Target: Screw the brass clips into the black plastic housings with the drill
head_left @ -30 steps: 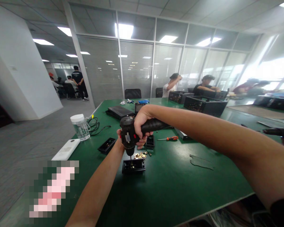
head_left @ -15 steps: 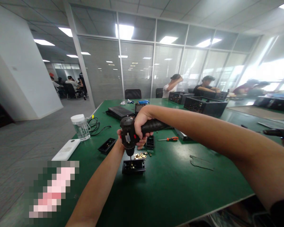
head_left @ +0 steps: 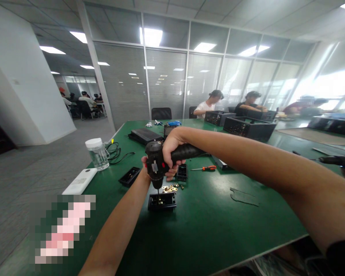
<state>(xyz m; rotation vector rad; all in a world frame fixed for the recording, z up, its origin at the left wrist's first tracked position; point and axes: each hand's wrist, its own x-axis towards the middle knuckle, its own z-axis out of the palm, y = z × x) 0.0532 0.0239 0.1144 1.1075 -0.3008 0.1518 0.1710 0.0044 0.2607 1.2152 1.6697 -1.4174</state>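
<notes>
My right hand (head_left: pixel 170 151) is wrapped around the grip of a black electric drill (head_left: pixel 156 164), which points straight down. Its bit stands in a small black rectangular part (head_left: pixel 162 201) lying on the green table (head_left: pixel 207 226). My left hand (head_left: pixel 145 168) is mostly hidden behind the drill's body; only its edge and the wrist show, pressed against the drill's left side. A small heap of brass screws (head_left: pixel 170 188) lies just behind the part.
Two more small black parts (head_left: pixel 129 176) (head_left: pixel 182 173) lie nearby, with an orange-handled screwdriver (head_left: pixel 204 168), a clear jar (head_left: pixel 97 154), a white device (head_left: pixel 80 181), cables and black boxes (head_left: pixel 248 128) farther back. Other people sit at the table's far end. The table edge runs close on the right.
My hands and the drill have stayed in place on the part. A person at the far end lowered an arm; a standing person in the far room has left.
</notes>
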